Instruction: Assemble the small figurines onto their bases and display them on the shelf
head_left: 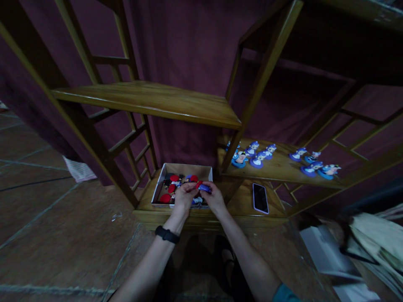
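Note:
Both my hands meet over the right part of a shallow cardboard box [208,171] on the low wooden shelf. Between their fingertips is a small red and purple figurine [205,188], partly covered by the fingers. My left hand [185,196] pinches its red end, and a dark band circles that wrist. My right hand [215,199] grips the purple end. Several figurines with round red bases [165,198] lie jumbled in the box, just beneath and left of my hands. Some of them are hidden by my left hand.
On the raised shelf at right stand several figurines on purple and blue bases [258,160]. A phone [260,198] lies on the low shelf, right of my right hand. An upper wooden shelf [147,100] juts out above the box. Bags and papers [374,239] sit at far right.

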